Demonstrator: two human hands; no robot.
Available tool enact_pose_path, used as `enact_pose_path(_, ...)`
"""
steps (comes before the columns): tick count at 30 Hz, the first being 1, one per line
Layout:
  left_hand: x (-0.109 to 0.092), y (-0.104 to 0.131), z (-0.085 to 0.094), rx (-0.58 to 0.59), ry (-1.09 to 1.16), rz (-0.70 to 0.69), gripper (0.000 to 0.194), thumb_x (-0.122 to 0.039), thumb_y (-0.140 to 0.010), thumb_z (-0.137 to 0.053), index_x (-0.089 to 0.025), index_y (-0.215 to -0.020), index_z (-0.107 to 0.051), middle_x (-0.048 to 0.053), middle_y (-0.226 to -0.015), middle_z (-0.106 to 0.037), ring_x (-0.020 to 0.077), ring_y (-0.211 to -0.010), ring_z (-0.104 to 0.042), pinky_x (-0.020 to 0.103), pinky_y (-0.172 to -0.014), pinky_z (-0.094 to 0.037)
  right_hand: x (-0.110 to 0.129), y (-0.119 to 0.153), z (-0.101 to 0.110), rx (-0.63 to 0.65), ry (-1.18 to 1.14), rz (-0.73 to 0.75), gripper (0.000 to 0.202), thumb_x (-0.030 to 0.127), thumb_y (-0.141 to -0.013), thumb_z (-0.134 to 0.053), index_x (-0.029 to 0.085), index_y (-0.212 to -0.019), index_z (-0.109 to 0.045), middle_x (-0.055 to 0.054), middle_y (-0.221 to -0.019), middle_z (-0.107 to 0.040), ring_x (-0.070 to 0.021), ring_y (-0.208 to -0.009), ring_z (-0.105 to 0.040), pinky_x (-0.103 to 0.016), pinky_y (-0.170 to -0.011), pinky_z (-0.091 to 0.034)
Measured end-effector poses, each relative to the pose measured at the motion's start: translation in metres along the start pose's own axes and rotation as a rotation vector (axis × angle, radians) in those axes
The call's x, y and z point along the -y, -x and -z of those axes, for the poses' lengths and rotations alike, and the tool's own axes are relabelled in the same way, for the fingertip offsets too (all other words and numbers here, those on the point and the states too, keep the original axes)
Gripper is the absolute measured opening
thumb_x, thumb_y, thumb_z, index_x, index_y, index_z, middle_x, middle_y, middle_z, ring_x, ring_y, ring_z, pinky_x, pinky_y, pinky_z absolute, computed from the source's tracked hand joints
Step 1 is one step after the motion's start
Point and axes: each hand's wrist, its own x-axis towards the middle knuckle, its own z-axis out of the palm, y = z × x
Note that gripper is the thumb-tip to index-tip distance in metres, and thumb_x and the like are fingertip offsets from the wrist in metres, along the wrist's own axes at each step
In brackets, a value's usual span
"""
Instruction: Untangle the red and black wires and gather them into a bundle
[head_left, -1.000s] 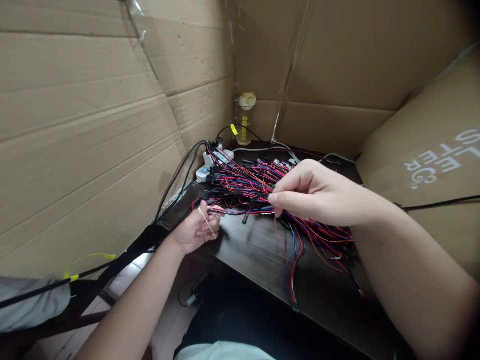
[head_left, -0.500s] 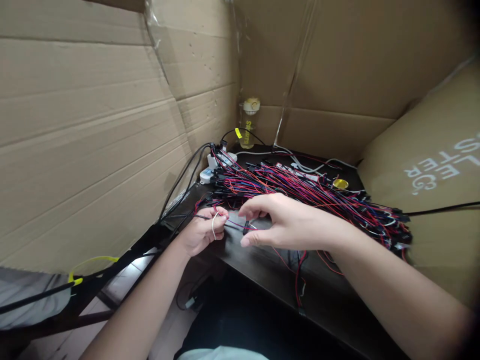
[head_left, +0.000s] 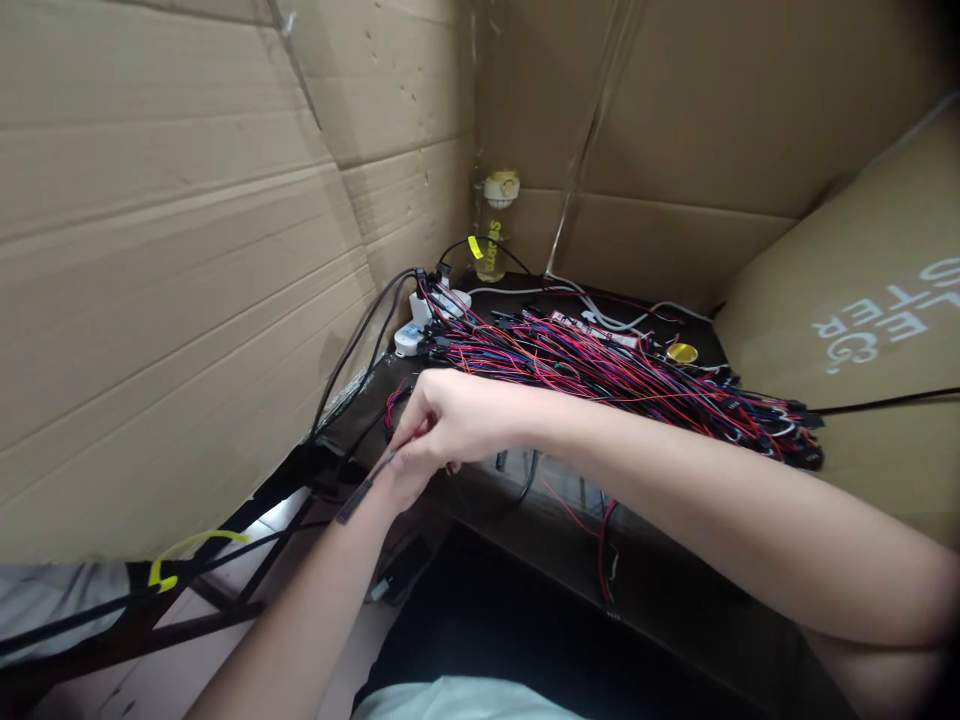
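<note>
item: right hand (head_left: 439,425), which crosses over the left wrist and pinches a thin dark lead (head_left: 381,467); the lead's black connector (head_left: 354,503) hangs over the left forearm (head_left: 300,600).
item: left hand (head_left: 405,488), mostly hidden beneath the right; its grip does not show.
item: wire bundle (head_left: 570,360), red, blue and black with black plugs, lies across a dark table (head_left: 480,495); a few loose red strands (head_left: 604,550) droop towards the near edge.
item: white adapters (head_left: 442,304), at the bundle's left end.
item: clear bottle (head_left: 491,262), pale-lidded with yellow lettering, stands upright in the far corner.
item: gold round object (head_left: 682,353), just beyond the bundle.
item: cardboard panels (head_left: 187,200), enclosing the table; the right one bears white lettering.
item: yellow tie (head_left: 163,578), on a black cable, lower left.
</note>
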Motion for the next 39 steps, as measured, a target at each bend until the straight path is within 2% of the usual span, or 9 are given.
enact_pose_path(3,-0.005,0.006,-0.006,-0.010,-0.031,-0.056,0.034,-0.033,-0.067,-0.087,-0.015,-0.085,-0.065,-0.002,-0.069,-0.057,0.0097,-0.054,-0.050,0.023,-0.048,-0.039,0.000,0.000,0.012,-0.201,-0.154,-0.058,0.025,0.035,-0.089,-0.070,0.011,-0.084,-0.077,0.001,-0.067,-0.062,-0.0081,-0.056,-0.050,-0.023,-0.055,-0.039)
enact_pose_path(8,-0.013,0.014,-0.003,0.214,-0.042,-0.108,0.039,-0.045,-0.072,-0.085,-0.015,-0.091,-0.067,0.003,-0.084,-0.063,0.0113,-0.065,-0.055,0.023,-0.057,-0.045,0.002,-0.006,0.035,-0.661,-0.132,0.023,0.038,0.042,-0.091,-0.073,0.012,-0.069,-0.068,0.005,-0.057,-0.035,-0.0079,-0.058,-0.027,-0.027,-0.058,-0.027)
enact_pose_path(19,-0.028,0.028,-0.024,0.318,-0.383,-0.123,0.050,-0.057,-0.075,-0.077,-0.015,-0.098,-0.064,0.001,-0.072,-0.055,0.0138,-0.063,-0.048,0.025,-0.058,-0.034,0.030,-0.042,0.079,-1.270,0.301,-0.036,0.027,0.039,-0.110,-0.043,0.019,-0.093,-0.048,-0.003,-0.093,-0.060,-0.0118,-0.081,-0.049,-0.026,-0.074,-0.036)
enact_pose_path(22,-0.022,0.031,-0.026,0.387,-0.370,-0.180,0.054,-0.067,-0.082,-0.066,-0.016,-0.101,-0.063,0.002,-0.070,-0.057,0.0166,-0.065,-0.052,0.027,-0.062,-0.038,0.031,-0.060,0.076,-1.260,0.346,-0.046,0.028,0.043,-0.112,-0.030,0.019,-0.110,-0.044,-0.003,-0.096,-0.062,-0.0136,-0.080,-0.051,-0.028,-0.072,-0.034)
enact_pose_path(26,-0.012,0.040,-0.030,0.427,-0.391,-0.213,0.066,-0.071,-0.073,-0.075,-0.016,-0.108,-0.063,-0.005,-0.065,-0.044,0.0115,-0.057,-0.039,0.025,-0.055,-0.030,0.020,-0.077,0.082,-1.207,0.425,-0.056,0.026,0.039,-0.114,-0.024,0.019,-0.118,-0.040,-0.004,-0.098,-0.063,-0.0153,-0.081,-0.054,-0.030,-0.073,-0.033)
enact_pose_path(30,-0.008,0.051,-0.037,0.192,-0.602,-0.138,0.043,-0.054,-0.078,-0.079,-0.021,-0.101,-0.065,-0.005,-0.063,-0.049,0.0109,-0.057,-0.044,0.023,-0.056,-0.031,0.003,-0.073,0.107,-1.232,0.419,-0.104,0.027,0.042,-0.112,-0.029,0.019,-0.117,-0.041,-0.004,-0.104,-0.063,-0.0137,-0.087,-0.054,-0.029,-0.077,-0.035)
enact_pose_path(34,-0.005,0.066,-0.030,-0.011,-0.680,-0.099,0.022,-0.044,-0.091,-0.067,-0.022,-0.091,-0.065,-0.003,-0.061,-0.053,0.0105,-0.051,-0.046,0.023,-0.052,-0.031,0.000,-0.041,0.130,-1.340,0.455,-0.105,0.024,0.035,-0.110,-0.032,0.024,-0.106,-0.052,-0.010,-0.109,-0.064,-0.0228,-0.099,-0.057,-0.036,-0.082,-0.040)
enact_pose_path(36,-0.004,0.075,-0.023,-0.024,-0.683,-0.086,0.023,-0.044,-0.093,-0.064,-0.022,-0.088,-0.066,-0.003,-0.060,-0.052,0.0105,-0.050,-0.045,0.023,-0.051,-0.031,0.003,-0.016,0.135,-1.269,0.502,-0.046,0.028,0.037,-0.108,-0.036,0.023,-0.098,-0.058,-0.011,-0.103,-0.065,-0.0241,-0.096,-0.057,-0.039,-0.083,-0.041)
enact_pose_path(39,-0.006,0.086,-0.015,0.024,-0.665,-0.019,0.028,-0.048,-0.093,-0.062,-0.021,-0.086,-0.066,-0.003,-0.061,-0.049,0.0107,-0.052,-0.044,0.023,-0.050,-0.030,0.004,0.025,0.131,-0.857,0.479,-0.024,0.032,0.045,-0.101,-0.057,0.021,-0.081,-0.065,-0.004,-0.074,-0.064,-0.0141,-0.069,-0.055,-0.032,-0.066,-0.040)
